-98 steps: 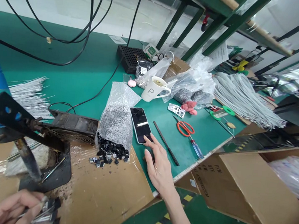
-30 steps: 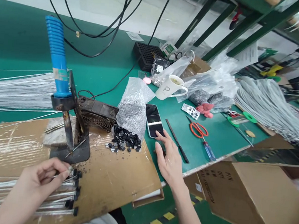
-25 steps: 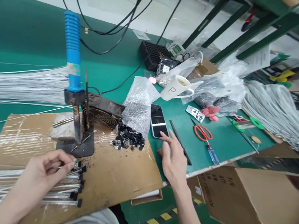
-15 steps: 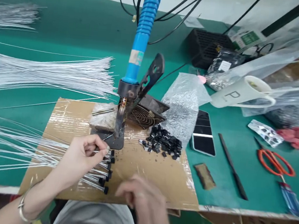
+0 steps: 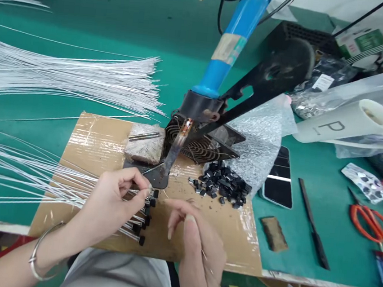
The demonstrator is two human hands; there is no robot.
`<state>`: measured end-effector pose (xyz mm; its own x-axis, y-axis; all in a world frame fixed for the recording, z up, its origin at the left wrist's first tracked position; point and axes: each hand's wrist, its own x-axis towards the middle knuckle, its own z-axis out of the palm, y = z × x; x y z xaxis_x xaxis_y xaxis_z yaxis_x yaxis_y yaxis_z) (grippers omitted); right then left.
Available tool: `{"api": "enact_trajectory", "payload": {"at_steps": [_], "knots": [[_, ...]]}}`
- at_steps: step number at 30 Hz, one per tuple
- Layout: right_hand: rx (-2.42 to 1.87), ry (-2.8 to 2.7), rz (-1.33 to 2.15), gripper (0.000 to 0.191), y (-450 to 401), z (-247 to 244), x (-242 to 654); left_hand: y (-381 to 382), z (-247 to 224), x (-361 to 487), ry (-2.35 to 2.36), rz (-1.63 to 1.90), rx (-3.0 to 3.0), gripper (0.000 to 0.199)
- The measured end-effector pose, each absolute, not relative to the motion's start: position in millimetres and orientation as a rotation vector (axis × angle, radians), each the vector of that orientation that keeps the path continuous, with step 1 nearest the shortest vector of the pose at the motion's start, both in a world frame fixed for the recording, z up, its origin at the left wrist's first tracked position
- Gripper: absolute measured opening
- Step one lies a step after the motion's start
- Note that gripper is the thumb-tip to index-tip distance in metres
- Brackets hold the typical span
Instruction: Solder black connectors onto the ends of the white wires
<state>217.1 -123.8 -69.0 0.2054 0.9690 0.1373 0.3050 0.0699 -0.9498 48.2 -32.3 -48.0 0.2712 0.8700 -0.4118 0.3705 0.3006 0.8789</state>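
Observation:
My left hand [image 5: 114, 199] is closed in a pinch at the edge of the cardboard sheet's middle; what sits between thumb and forefinger is too small to make out. Below its fingertips lie several white wires [image 5: 78, 198] with black end caps [image 5: 141, 240], their caps toward the right. My right hand [image 5: 198, 248] hovers over the cardboard [image 5: 235, 247], thumb and fingers curled around a thin, fine wire [image 5: 205, 256], whose tip seems to stick out past the forefinger. A blue-handled soldering iron [image 5: 214, 78] in a black clamp points its tip down just above both hands.
A pile of small black parts [image 5: 224, 185] lies right of a round fan [image 5: 201, 146]. A wrapped block [image 5: 145, 146] carries metal rods. Along the right are a phone [image 5: 279, 181], a file [image 5: 312, 223], orange scissors [image 5: 373, 224] and a white mug [image 5: 345, 124]. A wire bundle [image 5: 65, 77] lies left.
My right hand has risen from the front edge and turned, its forefinger now reaching toward the left hand. The left hand keeps its pinch. The camera view has shifted and tilted.

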Motion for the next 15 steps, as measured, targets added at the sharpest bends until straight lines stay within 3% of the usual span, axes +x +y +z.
{"api": "enact_trajectory", "payload": {"at_steps": [5,10,15], "knots": [[-1.555,-1.32,0.783,0.027,-116.9,-73.3,210.0,-32.1,-45.9,51.3,1.317,0.513,1.329,0.017],[-1.612,-1.515,0.498,0.011,-106.7,-74.1,214.2,-31.3,-44.2,54.0,1.326,0.544,1.362,0.016],[-1.554,-1.472,0.458,0.019,-102.3,-75.3,217.6,-29.9,-42.0,57.1,1.332,0.56,1.377,0.016]]}}
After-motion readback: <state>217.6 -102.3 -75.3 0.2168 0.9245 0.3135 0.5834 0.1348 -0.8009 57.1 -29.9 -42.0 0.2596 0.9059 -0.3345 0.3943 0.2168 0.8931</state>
